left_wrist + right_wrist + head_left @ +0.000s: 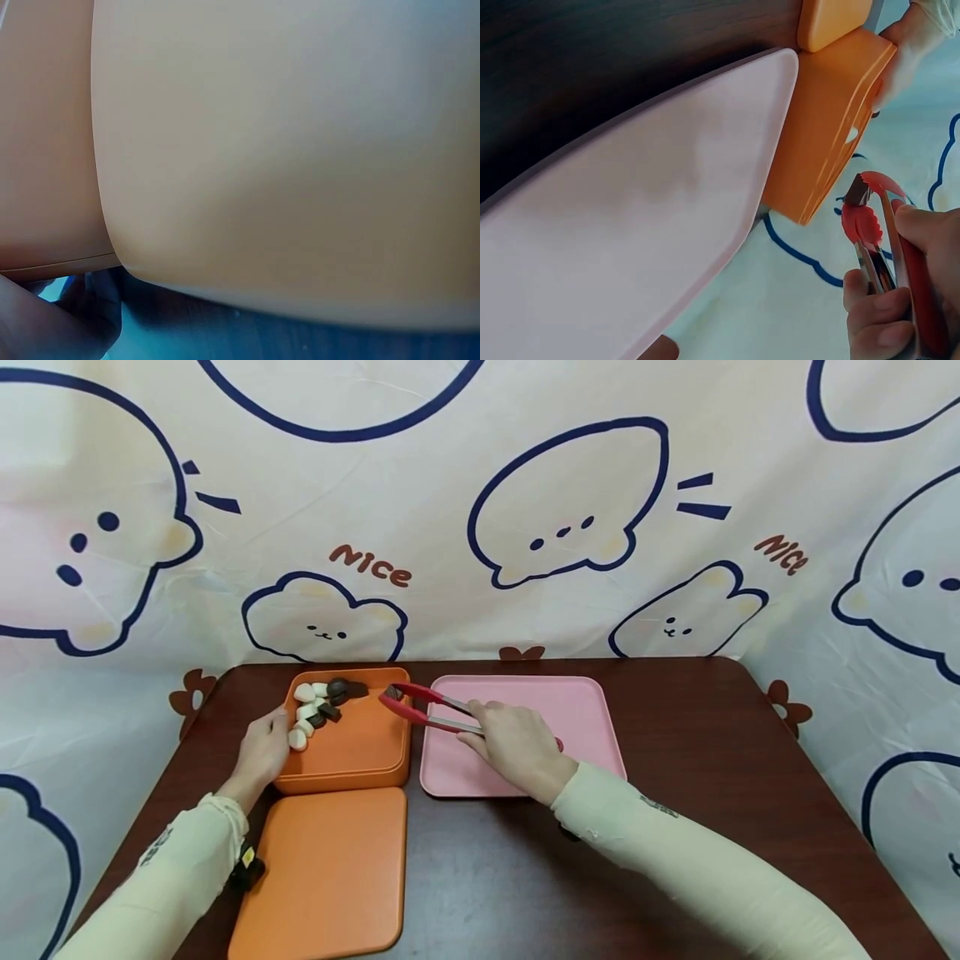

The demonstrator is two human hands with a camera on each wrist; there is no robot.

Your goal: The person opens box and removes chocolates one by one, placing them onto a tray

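My right hand (pixel 521 747) grips a pair of red-tipped metal tongs (pixel 450 724), raised near the gap between box and tray. A small dark block (pixel 857 191) is pinched between the tongs' tips. At the left, my left hand (pixel 264 750) holds the side wall of an orange box (pixel 360 747). Inside that box, along its left and back, lie several white pieces (pixel 297 740) and dark pieces (pixel 339 688). In the left wrist view, part of the left hand (pixel 45 326) shows beside the box wall; its fingertips are hard to make out.
A pink tray (pixel 577 706) lies right of the box. In front of the box sits a flat orange lid (pixel 330 868). Everything rests on a dark brown table (pixel 690 760), with a printed cloth (pixel 442 610) hanging behind and at the sides.
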